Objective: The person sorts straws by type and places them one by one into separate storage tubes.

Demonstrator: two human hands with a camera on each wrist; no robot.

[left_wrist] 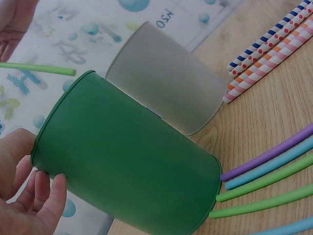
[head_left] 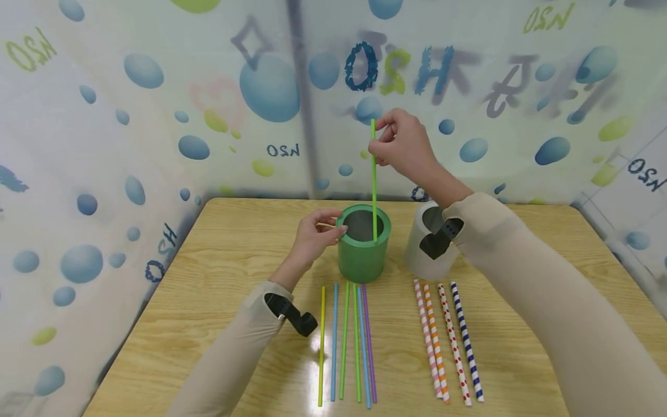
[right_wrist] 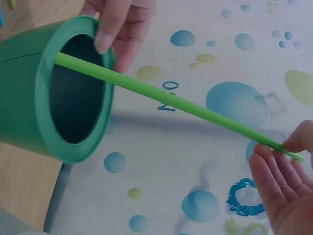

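My right hand (head_left: 403, 142) pinches a plain light green straw (head_left: 374, 179) near its upper end, thumb against fingers. The straw hangs nearly upright over a green cylindrical container (head_left: 362, 260), its lower end right at the near side of the rim. My left hand (head_left: 315, 234) grips that container's rim from the left, thumb over the top edge and fingers outside. In the right wrist view the container's dark opening (right_wrist: 76, 107) faces the camera. Beside it on the right stands a grey-white container (head_left: 424, 255), partly covered by my right wrist in the head view.
In front of the green container lie several plain straws (head_left: 343, 341) in yellow, blue, green and purple. Several thicker patterned straws (head_left: 452, 341), striped and dotted, lie before the grey-white one. Behind the wooden table (head_left: 234, 243) hangs a printed backdrop (head_left: 208, 87).
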